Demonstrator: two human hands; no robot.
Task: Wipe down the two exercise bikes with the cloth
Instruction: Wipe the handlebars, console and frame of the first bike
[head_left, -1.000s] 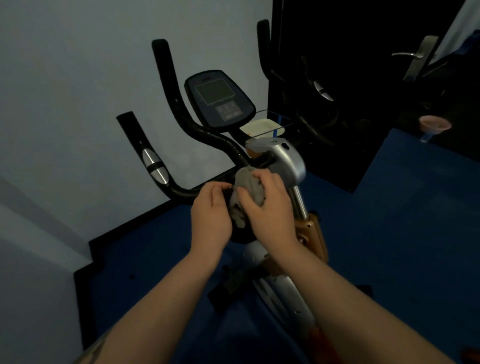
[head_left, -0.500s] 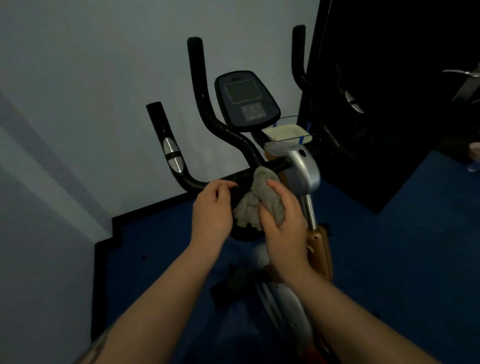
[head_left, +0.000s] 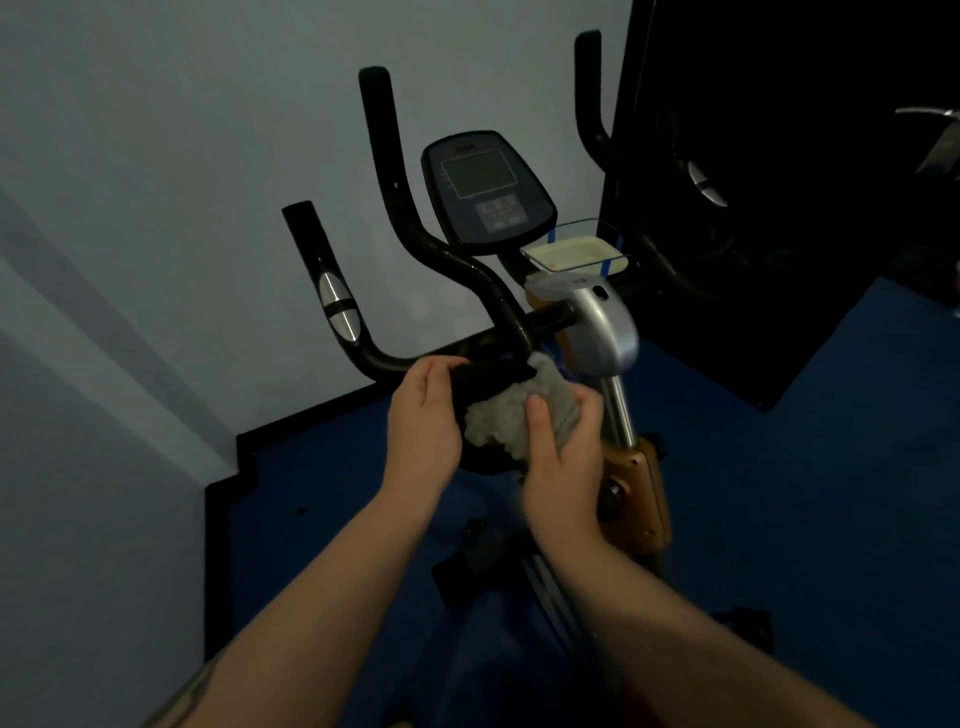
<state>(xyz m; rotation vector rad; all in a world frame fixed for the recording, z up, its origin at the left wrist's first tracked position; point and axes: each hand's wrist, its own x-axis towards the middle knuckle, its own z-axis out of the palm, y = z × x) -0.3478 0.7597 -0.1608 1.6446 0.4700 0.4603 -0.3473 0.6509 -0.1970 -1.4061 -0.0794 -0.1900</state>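
Low on the bike's black padded part, the grey cloth sits bunched in the right hand; the left hand grips the pad's edge. Wiping seems under way; next, the handlebars.

exercise bike fills frame centre, console uppermost; cloth between left hand and right hand, below the handlebar.
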